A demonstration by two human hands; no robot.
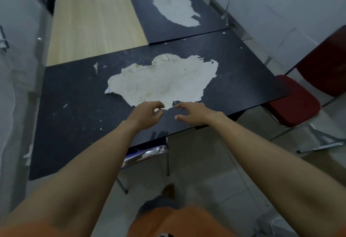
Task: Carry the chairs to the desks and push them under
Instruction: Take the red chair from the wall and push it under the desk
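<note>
At three o'clock by the table [74, 124] stood a red chair [295, 101], probably stiff and light, best gripped at its backrest; left hand [146, 115] and right hand [192, 114] hovered with fingers loose, empty

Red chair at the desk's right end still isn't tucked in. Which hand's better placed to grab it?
Right. The right hand hovers empty over the black desk on the side nearer the red chair, which stands only partly under the desk's right end. The left hand, also empty, would probably have to cross over.
</note>
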